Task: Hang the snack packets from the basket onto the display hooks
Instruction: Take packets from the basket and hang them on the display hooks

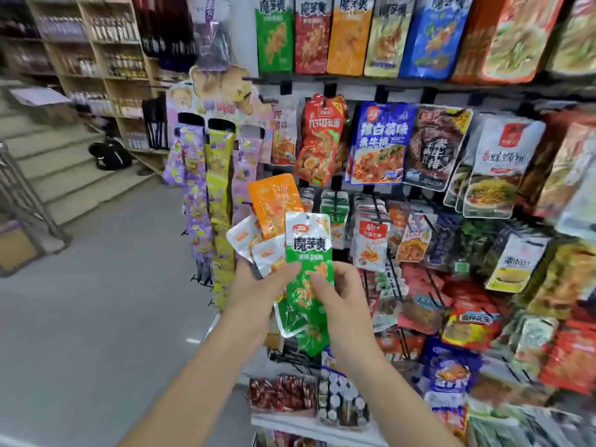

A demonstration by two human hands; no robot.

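Note:
My left hand (254, 291) grips a fanned bunch of snack packets: an orange packet (274, 201), two white ones (258, 246) and another green one low down (290, 317). A green packet (309, 250) stands upright in front of the bunch, pinched by my right hand (338, 298) near its middle, with my left thumb also on it. Both hands are held in front of the display hooks (377, 204), which carry rows of hanging packets. The basket is not in view.
The display wall (451, 150) fills the right side with hung packets in several rows. A purple and yellow hanging strip stand (206, 201) is just left of my hands. Boxed goods (309, 398) sit on a low shelf. Open grey floor (96, 301) and stairs lie left.

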